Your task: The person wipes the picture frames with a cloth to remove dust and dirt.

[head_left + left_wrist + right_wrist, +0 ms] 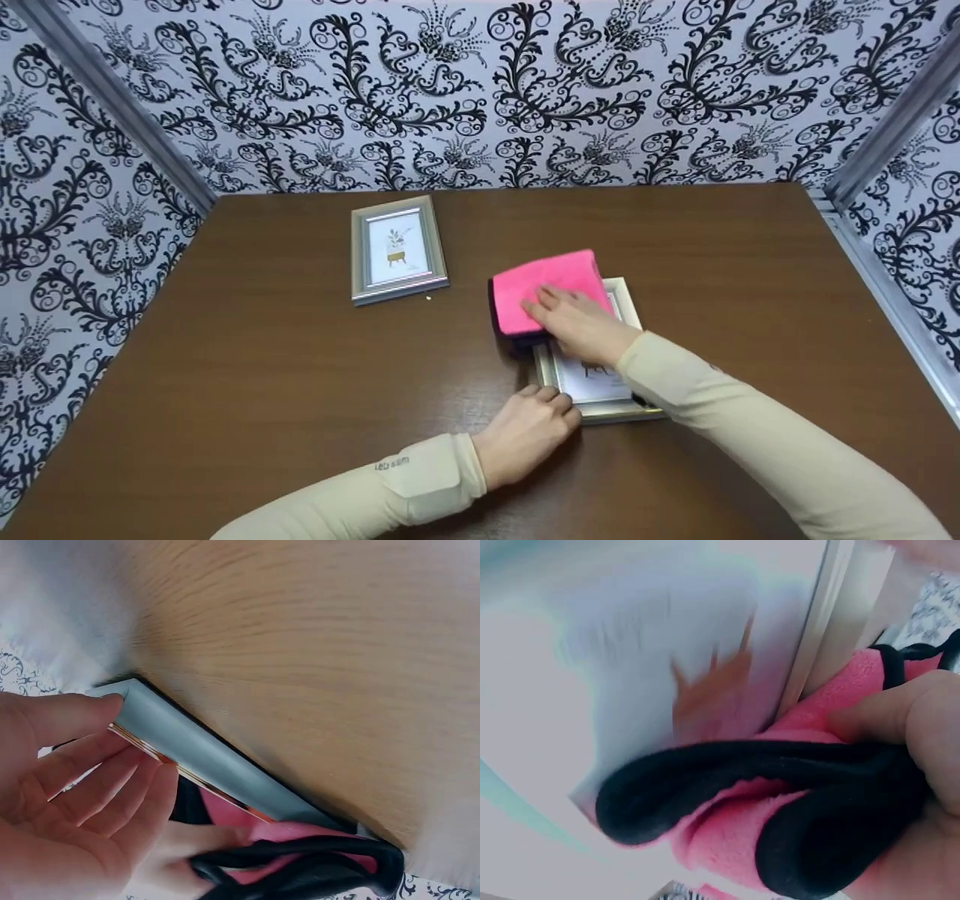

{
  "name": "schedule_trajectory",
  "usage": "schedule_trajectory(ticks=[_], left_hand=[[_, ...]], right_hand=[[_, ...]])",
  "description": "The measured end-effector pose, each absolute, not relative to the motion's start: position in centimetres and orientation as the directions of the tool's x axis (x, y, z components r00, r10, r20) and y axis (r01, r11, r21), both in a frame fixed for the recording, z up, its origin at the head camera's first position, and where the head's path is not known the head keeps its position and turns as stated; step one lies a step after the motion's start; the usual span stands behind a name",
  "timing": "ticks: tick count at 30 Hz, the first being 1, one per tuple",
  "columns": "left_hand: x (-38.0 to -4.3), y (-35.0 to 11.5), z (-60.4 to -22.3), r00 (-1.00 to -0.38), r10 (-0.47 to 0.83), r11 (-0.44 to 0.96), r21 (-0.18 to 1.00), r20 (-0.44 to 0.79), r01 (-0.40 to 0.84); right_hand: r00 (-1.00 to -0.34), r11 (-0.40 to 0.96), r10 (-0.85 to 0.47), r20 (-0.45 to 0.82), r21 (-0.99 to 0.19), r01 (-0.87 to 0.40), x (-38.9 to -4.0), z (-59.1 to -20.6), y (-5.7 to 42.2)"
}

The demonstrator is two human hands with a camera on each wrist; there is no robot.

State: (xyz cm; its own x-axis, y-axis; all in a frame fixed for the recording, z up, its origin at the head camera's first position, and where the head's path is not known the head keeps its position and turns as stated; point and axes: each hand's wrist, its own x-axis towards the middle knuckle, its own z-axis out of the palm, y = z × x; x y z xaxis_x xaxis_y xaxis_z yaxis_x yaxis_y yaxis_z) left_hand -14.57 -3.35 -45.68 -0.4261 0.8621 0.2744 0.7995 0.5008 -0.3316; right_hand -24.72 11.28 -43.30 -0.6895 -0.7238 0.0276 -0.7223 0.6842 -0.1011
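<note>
A picture frame (600,411) with a pale rim lies on the table at centre right. My left hand (525,433) holds its near left corner; in the left wrist view, thumb and fingers pinch the silvery frame edge (195,748). My right hand (581,324) grips a folded pink cloth (555,279) with black trim over the frame's far left part. Folds of the cloth (727,840) sit between thumb and palm in the right wrist view, against the picture (712,686). Cloth, hand and forearm hide much of the picture.
Another picture frame (361,255), showing a plant in a pot, lies farther back on the left of the brown table (300,382). A tiny white speck (428,298) is near its corner. Patterned walls (450,97) stand at the back and sides.
</note>
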Motion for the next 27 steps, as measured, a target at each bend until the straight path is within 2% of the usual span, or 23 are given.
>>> schedule_trajectory(ticks=[3, 6, 10, 13, 15, 18, 20, 27], left_hand=[[-14.6, -3.2, -45.6, -0.437, 0.858, 0.507, -0.306, 0.271, 0.806], [-14.6, -3.0, -45.5, -0.450, 0.850, 0.518, -0.279, 0.272, 0.809], [-14.6, -3.1, -45.3, -0.469, 0.839, 0.534, -0.257, 0.275, 0.805], [-14.5, -3.2, -45.2, -0.487, 0.834, 0.546, -0.257, 0.260, 0.797], [-14.5, -3.2, -45.2, -0.496, 0.830, 0.553, -0.261, 0.254, 0.791], [-14.4, -3.3, -45.3, -0.502, 0.825, 0.561, -0.263, 0.260, 0.785], [-14.4, -3.3, -45.4, -0.498, 0.824, 0.561, -0.261, 0.271, 0.786], [-14.6, -3.0, -45.8, -0.492, 0.824, 0.558, -0.256, 0.281, 0.789]], right_hand=[[-0.698, 0.695, -0.716, 0.020, -0.068, -0.715, -25.8, -43.3, 11.2], [-0.704, 0.702, -0.710, -0.012, -0.087, -0.707, -25.8, -43.0, 11.4], [-0.701, 0.698, -0.709, -0.074, -0.209, -0.685, -24.2, -42.1, 11.9], [-0.668, 0.655, -0.740, -0.071, -0.300, -0.694, -22.6, -41.6, 12.4], [-0.638, 0.618, -0.768, -0.052, -0.319, -0.718, -21.6, -41.4, 12.6], [-0.590, 0.572, -0.807, -0.018, -0.269, -0.775, -20.6, -41.4, 12.7], [-0.584, 0.574, -0.812, -0.023, -0.218, -0.789, -20.2, -41.5, 12.5], [-0.630, 0.631, -0.775, -0.045, -0.090, -0.770, -21.0, -41.7, 12.1]])
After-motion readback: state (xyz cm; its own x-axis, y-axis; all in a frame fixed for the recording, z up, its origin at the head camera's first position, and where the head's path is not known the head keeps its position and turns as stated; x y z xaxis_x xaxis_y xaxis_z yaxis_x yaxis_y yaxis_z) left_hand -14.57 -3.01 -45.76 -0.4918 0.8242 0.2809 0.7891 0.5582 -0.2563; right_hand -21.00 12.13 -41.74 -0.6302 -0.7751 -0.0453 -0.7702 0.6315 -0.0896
